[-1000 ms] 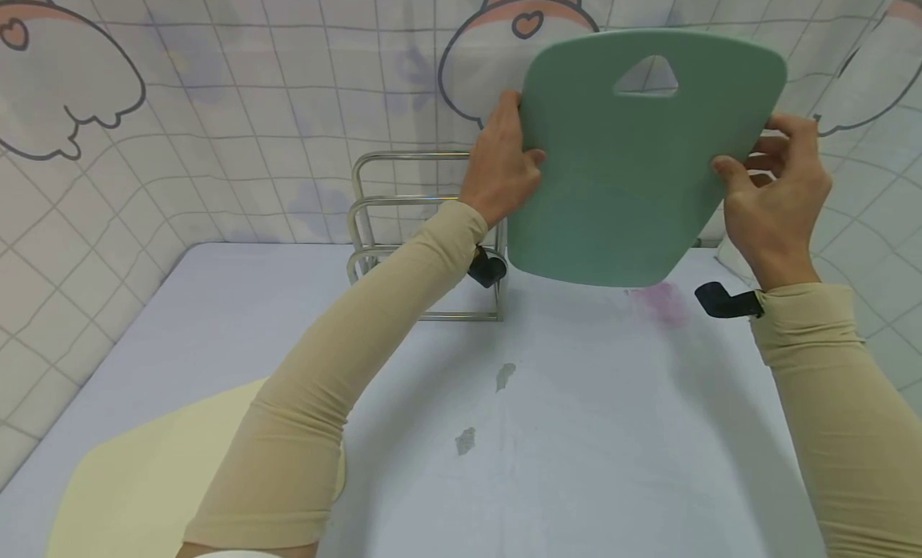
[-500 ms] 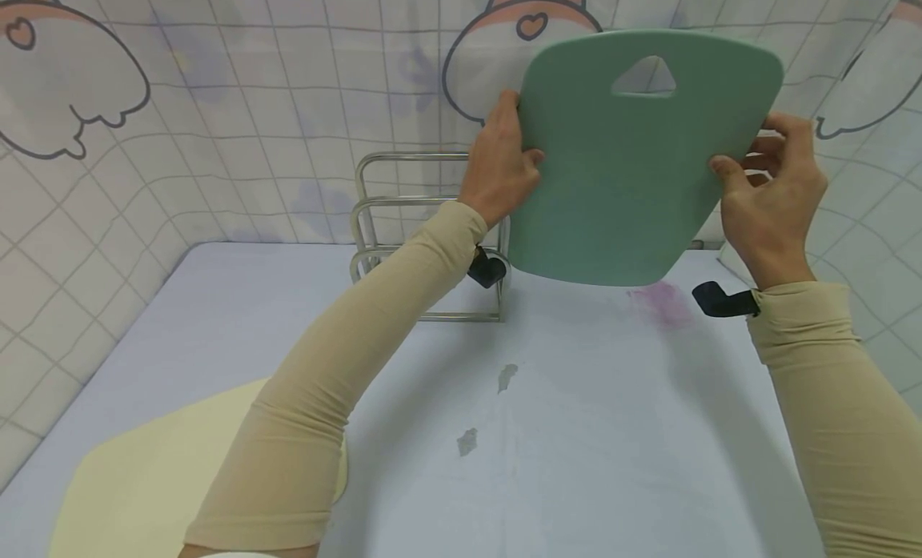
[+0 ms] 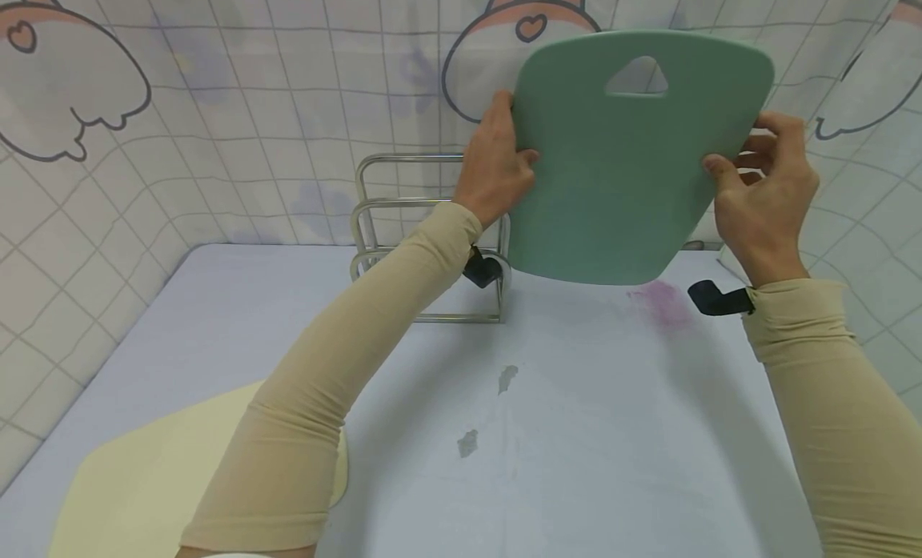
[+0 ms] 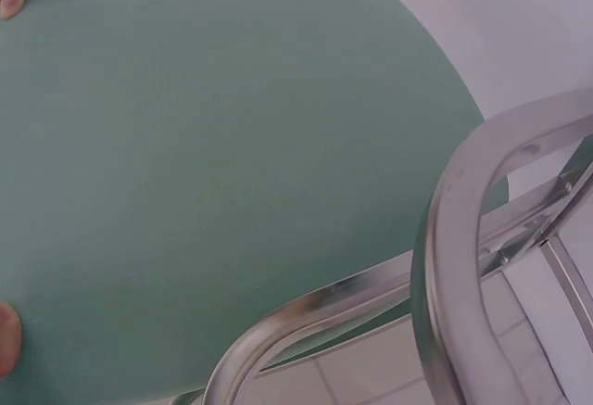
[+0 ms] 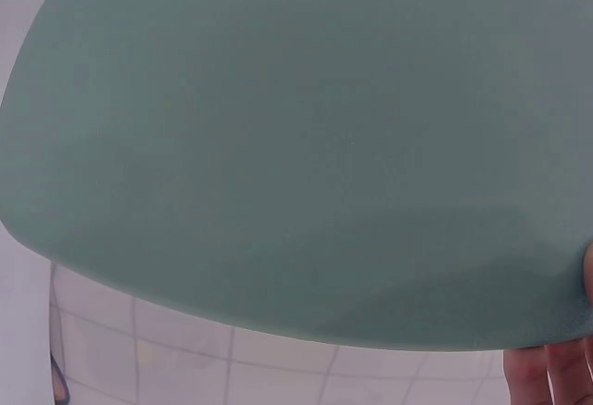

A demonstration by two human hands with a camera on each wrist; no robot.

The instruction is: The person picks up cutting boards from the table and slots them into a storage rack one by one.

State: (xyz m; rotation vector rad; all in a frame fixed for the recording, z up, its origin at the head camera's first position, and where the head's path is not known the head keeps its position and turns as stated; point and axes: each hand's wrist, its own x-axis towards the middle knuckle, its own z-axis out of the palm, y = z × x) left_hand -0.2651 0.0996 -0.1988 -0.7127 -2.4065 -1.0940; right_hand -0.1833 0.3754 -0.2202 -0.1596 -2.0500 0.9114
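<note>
A green cutting board (image 3: 619,166) with a handle hole near its top edge is held upright, slightly tilted, above the table. My left hand (image 3: 497,162) grips its left edge, thumb on the near face. On the right edge, my right hand (image 3: 771,182) pinches the board between thumb and fingers. A metal rack (image 3: 432,199) with rounded loops stands behind my left forearm. In the left wrist view, the rack's loops (image 4: 454,229) pass in front of the board's lower part. Whether the board touches the rack, I cannot tell.
A pale yellow board (image 3: 151,470) lies flat at the front left, partly under my left forearm. The white-covered table (image 3: 576,430) has two grey patches and a pink stain. A grid-patterned curtain (image 3: 288,102) hangs behind.
The green cutting board and both hands have shifted slightly left. Each hand keeps its hold, and the rack stays in place.
</note>
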